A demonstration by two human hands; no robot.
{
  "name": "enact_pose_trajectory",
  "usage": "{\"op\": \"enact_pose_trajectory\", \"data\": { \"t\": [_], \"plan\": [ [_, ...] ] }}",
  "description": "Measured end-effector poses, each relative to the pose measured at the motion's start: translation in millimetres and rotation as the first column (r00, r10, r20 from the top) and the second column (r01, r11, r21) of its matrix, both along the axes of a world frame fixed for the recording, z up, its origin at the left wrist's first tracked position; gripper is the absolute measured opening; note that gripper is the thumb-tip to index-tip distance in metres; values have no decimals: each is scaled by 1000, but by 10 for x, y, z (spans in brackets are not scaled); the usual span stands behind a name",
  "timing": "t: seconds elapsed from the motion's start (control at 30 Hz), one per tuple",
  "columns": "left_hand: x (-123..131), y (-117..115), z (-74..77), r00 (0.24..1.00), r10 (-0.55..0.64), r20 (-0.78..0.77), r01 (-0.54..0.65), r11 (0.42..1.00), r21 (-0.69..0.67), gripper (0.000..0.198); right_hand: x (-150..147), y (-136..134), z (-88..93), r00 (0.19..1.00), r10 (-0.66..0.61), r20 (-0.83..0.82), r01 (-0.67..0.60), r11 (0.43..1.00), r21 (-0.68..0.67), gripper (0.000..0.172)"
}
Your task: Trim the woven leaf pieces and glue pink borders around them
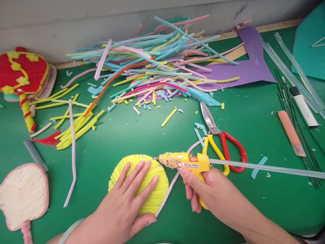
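My left hand point(134, 193) lies with fingers spread on a round piece covered in yellow pipe cleaners point(152, 200), holding it flat to the table. In my right hand point(203, 189) is a yellow hot glue gun point(182, 160), gripped by its handle. Its nozzle meets the upper right rim of the yellow piece. A long clear glue stick point(266, 167) sticks out of the gun's back. One pale lilac pipe cleaner point(167, 194) runs along the piece's lower right edge and passes behind the gun.
Scissors with red and yellow handles point(235, 144) lie just beyond the gun. A pile of coloured pipe cleaners point(152, 57) covers the back. Finished-looking fans, one red point(27, 74) and one cream point(22, 193), are at left. Glue sticks point(291, 74) and dark green wires point(289, 101) lie right.
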State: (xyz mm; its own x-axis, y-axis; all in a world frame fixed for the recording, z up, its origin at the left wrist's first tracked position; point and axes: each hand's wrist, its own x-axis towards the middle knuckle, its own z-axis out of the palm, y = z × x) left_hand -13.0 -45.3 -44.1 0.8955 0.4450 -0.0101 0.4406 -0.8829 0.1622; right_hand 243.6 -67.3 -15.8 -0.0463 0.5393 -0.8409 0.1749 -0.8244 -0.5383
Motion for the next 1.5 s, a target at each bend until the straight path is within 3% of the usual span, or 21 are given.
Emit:
{"op": "enact_pose_trajectory", "data": {
  "t": [0.67, 1.1, 1.5],
  "plan": [
    [-4, -18, -13, 1000, 8, -8, -8, 1000, -22, 75, 94, -52, -9, 1000, 21, -9, -21, 999, -28, 65],
    [-2, -5, -28, 1000, 0, -3, 0, 1000, -19, 76, 129, -156, -31, 996, -71, -51, 68, 996, -50, 62],
    [1, -3, -8, 1000, -8, 1, 8, 1000, -16, 75, 167, -237, -47, 999, -33, -6, 33, 998, -45, 66]
  ]
}}
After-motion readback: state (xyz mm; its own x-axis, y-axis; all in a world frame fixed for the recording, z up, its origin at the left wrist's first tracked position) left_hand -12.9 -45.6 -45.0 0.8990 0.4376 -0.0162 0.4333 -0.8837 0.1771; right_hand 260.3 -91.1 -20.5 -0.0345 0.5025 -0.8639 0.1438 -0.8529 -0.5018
